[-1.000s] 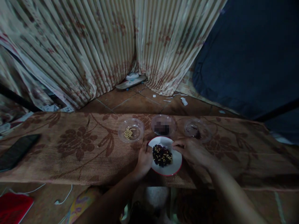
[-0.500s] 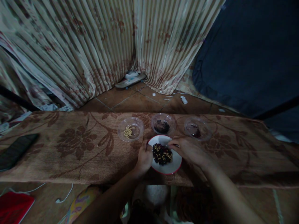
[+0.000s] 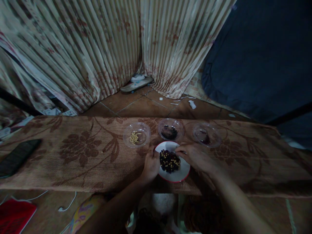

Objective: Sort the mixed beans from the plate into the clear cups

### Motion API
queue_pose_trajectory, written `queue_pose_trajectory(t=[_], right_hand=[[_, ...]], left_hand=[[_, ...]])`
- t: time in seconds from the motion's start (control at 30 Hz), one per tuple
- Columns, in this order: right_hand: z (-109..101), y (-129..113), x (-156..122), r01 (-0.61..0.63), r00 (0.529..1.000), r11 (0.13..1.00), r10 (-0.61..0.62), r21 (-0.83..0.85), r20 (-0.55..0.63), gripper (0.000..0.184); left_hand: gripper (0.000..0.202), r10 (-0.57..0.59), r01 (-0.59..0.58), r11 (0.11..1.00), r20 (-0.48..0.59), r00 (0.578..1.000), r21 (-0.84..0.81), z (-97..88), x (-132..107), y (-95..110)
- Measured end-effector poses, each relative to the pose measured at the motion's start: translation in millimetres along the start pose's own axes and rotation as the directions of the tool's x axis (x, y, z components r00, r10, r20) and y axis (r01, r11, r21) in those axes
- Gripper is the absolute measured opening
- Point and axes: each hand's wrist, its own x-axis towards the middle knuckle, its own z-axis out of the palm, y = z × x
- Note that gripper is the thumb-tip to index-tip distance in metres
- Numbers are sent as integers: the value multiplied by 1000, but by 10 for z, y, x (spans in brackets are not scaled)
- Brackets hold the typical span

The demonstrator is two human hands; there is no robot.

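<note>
A white plate with a red rim lies on the brown flowered cloth and carries a heap of mixed dark and pale beans. My left hand rests closed against the plate's left edge. My right hand hovers over the plate's right side, fingers pinched on a thin tool I cannot make out, its tip above the heap. Behind the plate stand three clear bowls: one with pale beans, one with dark beans, one with reddish beans.
A dark phone lies at the cloth's left end. Striped curtains hang behind, with a sandal on the tiled floor. A dark blue fabric fills the right. A red item and a white cable lie lower left.
My right hand has shifted slightly left over the plate, toward the heap. The left hand and the bowls stay where they were.
</note>
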Motion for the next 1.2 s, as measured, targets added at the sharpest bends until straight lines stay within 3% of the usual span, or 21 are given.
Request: queue_pose_trajectory(t=[0.6, 0.77, 0.97, 1.1, 1.2], right_hand=[[-18, -10, -10, 1, 1000, 1000, -1, 29, -17, 26], [-19, 62, -21, 19, 999, 991, -13, 132, -47, 24], [-77, 145, -52, -21, 990, 954, 61, 299, -124, 25], [-217, 14, 109, 24, 982, 920, 50, 392, -180, 26], [-287, -205, 398, 58, 973, 952, 13, 300, -230, 21]], left_hand=[[29, 8, -8, 1000, -9, 1000, -3, -2, -2, -7], [30, 4, -4, 1000, -21, 1000, 11, -6, -13, 3], [30, 20, -20, 1000, 11, 1000, -8, -6, -12, 12], [31, -4, 4, 1000, -7, 1000, 1, -4, -17, 21], [30, 17, -17, 1000, -10, 1000, 4, -1, -25, 21]])
